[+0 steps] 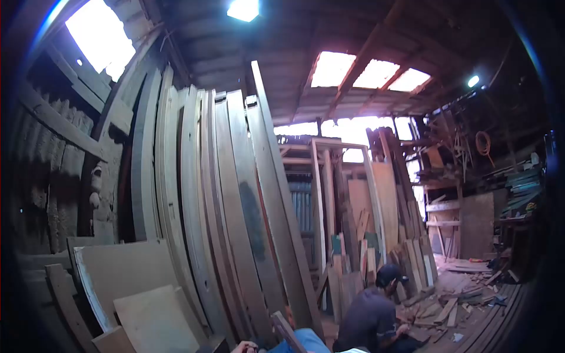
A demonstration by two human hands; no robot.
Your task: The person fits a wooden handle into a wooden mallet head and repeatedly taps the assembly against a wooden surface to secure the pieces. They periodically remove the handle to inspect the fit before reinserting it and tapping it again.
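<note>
At the bottom edge, my left hand (245, 347) shows only in part, its fingers curled; what they hold, if anything, is cut off by the frame. To its right a narrow wooden strip (286, 332) slants up in front of blue cloth (311, 339). A small patch of skin, seemingly my right hand (289, 314), shows just behind the strip's upper end, with its fingers hidden. Tall planks (235, 194) lean upright directly beyond both hands.
A person (371, 315) in a dark cap and shirt crouches at right, bent over their hands. Wood scraps (447, 309) litter the floor beyond. Flat panels (156, 317) lean at lower left. A door frame (318, 200) and shorter boards (412, 262) stand behind.
</note>
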